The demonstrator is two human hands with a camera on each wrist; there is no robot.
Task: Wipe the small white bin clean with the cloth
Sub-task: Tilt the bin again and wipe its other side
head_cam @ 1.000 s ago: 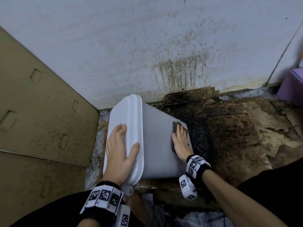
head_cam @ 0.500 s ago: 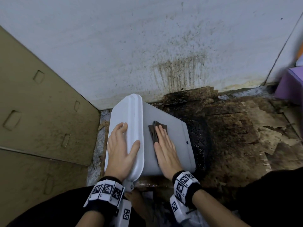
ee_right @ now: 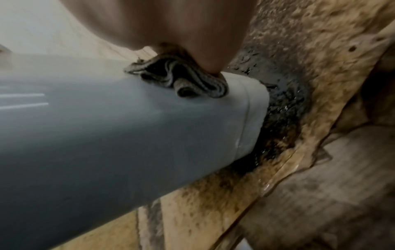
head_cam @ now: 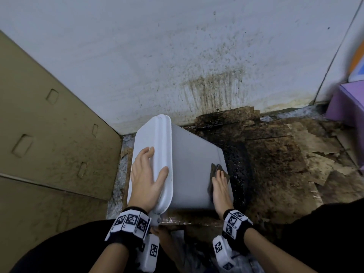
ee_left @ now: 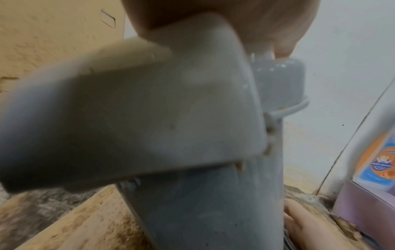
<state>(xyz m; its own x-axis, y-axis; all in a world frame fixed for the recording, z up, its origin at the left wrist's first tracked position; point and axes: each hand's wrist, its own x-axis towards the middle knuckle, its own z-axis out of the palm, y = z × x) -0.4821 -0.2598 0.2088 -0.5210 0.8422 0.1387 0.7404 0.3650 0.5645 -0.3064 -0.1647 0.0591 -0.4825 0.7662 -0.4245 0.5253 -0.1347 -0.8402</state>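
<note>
Bin (head_cam: 189, 170) lies on its side. Left hand (head_cam: 146, 177), fingers (head_cam: 145, 156) spread, rests on the lid. Right hand (head_cam: 220, 191) presses cloth (head_cam: 214, 170) flat near the base, fingers together.

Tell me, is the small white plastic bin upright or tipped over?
Tipped: the small white plastic bin lies on its side, lid end toward the left hand.

1. A grimy indoor corner, like a utility or storage nook of a home.
2. A pale wall (head_cam: 137, 46) carries dark splatter and drip stains (head_cam: 212, 91).
3. Soaked, blackened cardboard sheets (head_cam: 285, 154) cover the floor.
4. A flattened brown carton (head_cam: 49, 125) leans at the left.
5. A purple box (head_cam: 346, 103) sits at the right edge.
</note>
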